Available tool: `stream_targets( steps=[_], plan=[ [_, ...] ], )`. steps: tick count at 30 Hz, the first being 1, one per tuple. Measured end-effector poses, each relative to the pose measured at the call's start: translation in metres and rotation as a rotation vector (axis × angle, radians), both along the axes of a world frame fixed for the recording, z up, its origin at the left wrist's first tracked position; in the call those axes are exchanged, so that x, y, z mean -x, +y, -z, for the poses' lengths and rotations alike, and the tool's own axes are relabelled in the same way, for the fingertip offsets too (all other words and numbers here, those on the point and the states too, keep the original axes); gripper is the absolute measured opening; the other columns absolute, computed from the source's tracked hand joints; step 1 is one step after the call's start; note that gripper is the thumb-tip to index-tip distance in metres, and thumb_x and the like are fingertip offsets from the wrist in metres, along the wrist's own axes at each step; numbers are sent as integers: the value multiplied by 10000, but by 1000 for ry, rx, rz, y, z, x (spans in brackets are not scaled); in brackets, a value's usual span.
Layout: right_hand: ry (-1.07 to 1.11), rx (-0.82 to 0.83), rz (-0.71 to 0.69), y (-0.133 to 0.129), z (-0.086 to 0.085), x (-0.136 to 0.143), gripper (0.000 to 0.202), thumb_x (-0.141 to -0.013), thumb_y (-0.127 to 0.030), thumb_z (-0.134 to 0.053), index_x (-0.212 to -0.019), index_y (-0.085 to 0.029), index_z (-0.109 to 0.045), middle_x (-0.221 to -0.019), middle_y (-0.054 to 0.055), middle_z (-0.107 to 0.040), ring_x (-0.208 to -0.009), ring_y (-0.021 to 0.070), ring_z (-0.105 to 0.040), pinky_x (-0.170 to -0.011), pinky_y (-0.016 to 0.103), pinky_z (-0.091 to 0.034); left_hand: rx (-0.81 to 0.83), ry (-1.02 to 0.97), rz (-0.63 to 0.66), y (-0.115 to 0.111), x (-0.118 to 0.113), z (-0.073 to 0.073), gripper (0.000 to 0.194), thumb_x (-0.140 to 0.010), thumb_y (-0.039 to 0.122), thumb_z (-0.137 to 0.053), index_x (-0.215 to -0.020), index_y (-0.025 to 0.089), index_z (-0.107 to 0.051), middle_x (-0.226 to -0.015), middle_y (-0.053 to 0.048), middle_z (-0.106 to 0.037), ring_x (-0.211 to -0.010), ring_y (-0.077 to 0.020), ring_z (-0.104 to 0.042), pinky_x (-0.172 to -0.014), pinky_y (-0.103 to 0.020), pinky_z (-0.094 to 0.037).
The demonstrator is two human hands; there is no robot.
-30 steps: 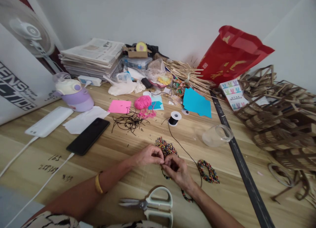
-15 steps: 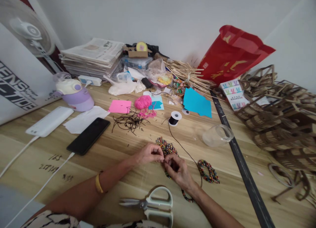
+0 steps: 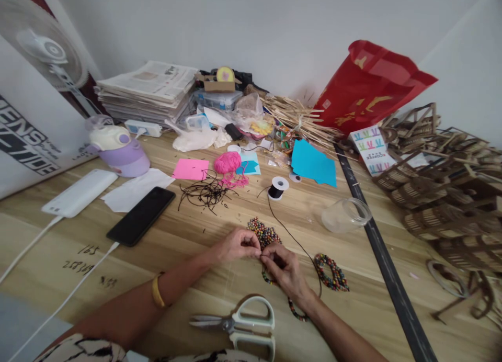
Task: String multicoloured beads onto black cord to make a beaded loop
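Observation:
My left hand (image 3: pixel 239 244) is closed in a pinch, its fingertips meeting those of my right hand (image 3: pixel 283 265). What lies between the left fingertips is too small to make out. A beaded cord (image 3: pixel 269 279) runs up to the pinched right fingers, and another stretch of it shows below that wrist. Just behind both hands lies a heap of small multicoloured beads (image 3: pixel 264 232). Black cord leads from under my right wrist to a white spool (image 3: pixel 278 186). To the right rests a coiled bead string (image 3: pixel 331 272). Scissors (image 3: pixel 239 324) with pale green handles lie in front of me.
A clear jar (image 3: pixel 345 215) lies on its side at right. Black cord scraps (image 3: pixel 206 192), pink yarn (image 3: pixel 227 163) and blue paper (image 3: pixel 314 163) are farther back. A phone (image 3: pixel 141 215) is at left. Brown woven baskets (image 3: pixel 443 194) crowd the right side.
My right fingers have shifted slightly and drawn closer together at the pinch. More of the beaded strand shows beneath them. My left hand is nearly still.

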State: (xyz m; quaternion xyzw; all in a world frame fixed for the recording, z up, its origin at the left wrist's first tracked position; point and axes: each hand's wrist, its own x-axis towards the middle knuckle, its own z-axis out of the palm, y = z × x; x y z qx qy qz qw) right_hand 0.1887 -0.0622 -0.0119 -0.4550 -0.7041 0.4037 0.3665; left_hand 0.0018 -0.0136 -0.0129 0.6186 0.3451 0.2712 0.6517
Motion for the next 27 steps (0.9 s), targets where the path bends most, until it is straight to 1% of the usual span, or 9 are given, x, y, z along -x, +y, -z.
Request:
stream_targets(
  steps=[3,6,10,13,16,19,23,27],
  plan=[
    [10,-68,-12,1,-3,0,217,-887,-323,-540,-756,-170,-620,-720,38,-576,-676,151,-526,-613,260,-415,1,1,-6,-1,0,0,158,-707,245,-677,-720,96,-626,-657,-12,-617,-607,-95,-520,-570,-189,-390],
    [27,-78,12,1,-3,1,212,-888,-320,-541,-762,-172,-626,-749,42,-579,-713,159,-538,-636,265,-422,-8,22,-47,-2,-1,-2,167,-735,265,-653,-735,99,-634,-645,-8,-615,-604,-98,-523,-572,-192,-402],
    [27,-9,62,0,0,1,221,-884,-348,-539,-784,-167,-618,-719,33,-563,-655,145,-511,-574,247,-402,-158,141,-145,-4,-3,-6,109,-755,203,-622,-771,104,-664,-691,-19,-646,-636,-112,-549,-596,-201,-420],
    [54,46,80,1,3,0,239,-882,-378,-535,-819,-160,-610,-722,32,-555,-618,129,-484,-529,232,-383,-313,283,-158,-6,-4,-8,70,-741,133,-617,-764,117,-680,-689,-17,-647,-626,-115,-549,-599,-205,-418],
    [110,119,89,0,4,0,268,-882,-411,-528,-806,-159,-580,-682,9,-509,-564,107,-439,-477,210,-341,-486,416,-116,-7,-4,-9,85,-732,84,-620,-760,128,-687,-724,-26,-649,-671,-130,-567,-643,-219,-426],
    [177,208,93,0,4,0,286,-883,-438,-521,-806,-163,-539,-609,-30,-446,-504,86,-388,-439,193,-295,-611,471,-33,-9,-3,-10,91,-755,84,-620,-789,139,-684,-797,-37,-657,-761,-150,-590,-723,-237,-439],
    [209,227,86,-1,3,0,288,-876,-441,-537,-800,-163,-526,-604,-38,-429,-501,77,-370,-435,184,-278,-681,514,26,-11,-3,-13,97,-819,123,-580,-823,151,-673,-863,-43,-645,-826,-157,-591,-765,-251,-445],
    [212,220,91,-1,3,1,286,-873,-439,-541,-800,-162,-529,-607,-37,-428,-504,78,-365,-432,183,-273,-723,523,42,-11,-3,-14,127,-848,127,-544,-837,152,-668,-885,-44,-628,-849,-157,-584,-789,-261,-447]
  ],
)
